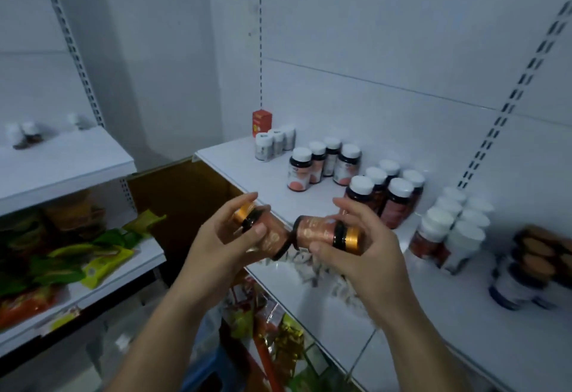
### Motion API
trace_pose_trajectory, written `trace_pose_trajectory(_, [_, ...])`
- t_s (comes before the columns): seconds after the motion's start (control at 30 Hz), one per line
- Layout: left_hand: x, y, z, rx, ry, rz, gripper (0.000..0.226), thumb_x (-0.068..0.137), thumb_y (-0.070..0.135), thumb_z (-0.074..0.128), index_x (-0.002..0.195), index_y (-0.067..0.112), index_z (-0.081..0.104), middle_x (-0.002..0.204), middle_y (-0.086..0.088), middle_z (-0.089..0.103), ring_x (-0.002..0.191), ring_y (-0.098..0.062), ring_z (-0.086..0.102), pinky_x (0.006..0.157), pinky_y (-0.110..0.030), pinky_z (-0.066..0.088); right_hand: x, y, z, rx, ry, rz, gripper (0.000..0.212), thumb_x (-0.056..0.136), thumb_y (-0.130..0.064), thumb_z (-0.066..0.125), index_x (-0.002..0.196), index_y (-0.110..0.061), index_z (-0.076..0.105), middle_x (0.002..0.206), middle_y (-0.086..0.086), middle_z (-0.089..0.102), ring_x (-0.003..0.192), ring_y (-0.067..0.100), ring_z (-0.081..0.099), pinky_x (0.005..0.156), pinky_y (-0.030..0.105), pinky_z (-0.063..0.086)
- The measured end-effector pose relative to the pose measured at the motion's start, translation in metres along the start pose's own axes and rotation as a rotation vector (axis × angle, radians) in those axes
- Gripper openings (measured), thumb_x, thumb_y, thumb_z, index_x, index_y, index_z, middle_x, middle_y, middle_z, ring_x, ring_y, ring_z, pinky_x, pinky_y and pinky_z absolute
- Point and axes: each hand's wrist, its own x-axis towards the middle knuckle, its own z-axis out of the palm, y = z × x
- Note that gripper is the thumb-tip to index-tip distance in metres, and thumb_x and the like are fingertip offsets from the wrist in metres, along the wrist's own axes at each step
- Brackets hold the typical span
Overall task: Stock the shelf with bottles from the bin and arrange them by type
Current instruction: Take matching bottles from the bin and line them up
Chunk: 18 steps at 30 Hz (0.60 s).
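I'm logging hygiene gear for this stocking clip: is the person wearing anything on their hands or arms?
Nothing shows. The left hand and right hand are bare, with no gloves, and no ring is visible. The left forearm and right forearm are uncovered down to the frame's lower edge: no sleeves, watch or wristband in view.
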Motion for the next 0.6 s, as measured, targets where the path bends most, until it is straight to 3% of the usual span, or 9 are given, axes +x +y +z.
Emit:
trace_pose_trajectory(0.1, [-0.002,0.001,0.039,0.059,-0.127,0.002,0.056,0.088,0.011,0.076,0.139,0.034,0.066,0.137,-0.010,0.064,0.120,-0.034,0.069,0.092,-0.050,0.062,-0.018,-0.005,-0.036,-0.055,0.078,-0.002,0.073,0.064,-0.013,0.098,0.118,-0.043,0.060,0.107,-0.017,0.073,0.093,0.008,0.074,0.075,0.029,0.063])
trace_pose_trajectory(0.23, [0.003,-0.005,0.090,0.048,-0.218,0.003,0.063,0.084,0.012,0.078,0.142,0.030,0.063,0.133,-0.005,0.069,0.119,-0.031,0.070,0.090,-0.044,0.062,-0.043,-0.003,-0.084,-0.086,0.188,0.004,0.059,0.060,-0.009,0.100,0.099,-0.035,0.063,0.094,-0.003,0.072,0.085,0.016,0.074,0.070,0.027,0.060])
trace_pose_trajectory(0.3, [0.006,-0.012,0.116,0.028,-0.280,-0.018,0.062,0.082,0.010,0.078,0.141,0.024,0.063,0.130,-0.006,0.072,0.118,-0.031,0.071,0.092,-0.045,0.062,-0.060,-0.003,-0.105,-0.072,0.269,0.017,0.056,0.058,-0.012,0.101,0.097,-0.034,0.066,0.093,-0.003,0.073,0.088,0.019,0.074,0.074,0.035,0.062])
trace_pose_trajectory(0.37, [0.005,-0.021,0.141,-0.005,-0.372,-0.049,0.060,0.083,0.009,0.076,0.140,0.018,0.062,0.129,-0.009,0.074,0.118,-0.032,0.072,0.091,-0.043,0.062,-0.080,-0.004,-0.122,-0.025,0.343,0.024,0.056,0.062,-0.015,0.099,0.107,-0.032,0.070,0.104,-0.003,0.075,0.098,0.019,0.074,0.083,0.040,0.062])
trace_pose_trajectory(0.43, [0.001,-0.030,0.167,-0.046,-0.475,-0.096,0.057,0.085,0.009,0.073,0.140,0.013,0.062,0.130,-0.010,0.074,0.117,-0.031,0.072,0.090,-0.041,0.062,-0.102,-0.005,-0.133,0.004,0.441,0.022,0.057,0.072,-0.012,0.094,0.121,-0.032,0.071,0.116,-0.008,0.075,0.108,0.015,0.073,0.090,0.037,0.060])
trace_pose_trajectory(0.6, [-0.022,-0.050,0.218,-0.106,-0.726,-0.234,0.051,0.084,0.013,0.072,0.135,0.013,0.066,0.127,-0.006,0.075,0.117,-0.029,0.073,0.084,-0.039,0.063,-0.166,-0.015,-0.144,0.039,0.735,0.049,0.071,0.077,-0.017,0.086,0.140,-0.037,0.060,0.127,-0.023,0.069,0.116,0.007,0.070,0.091,0.037,0.062])
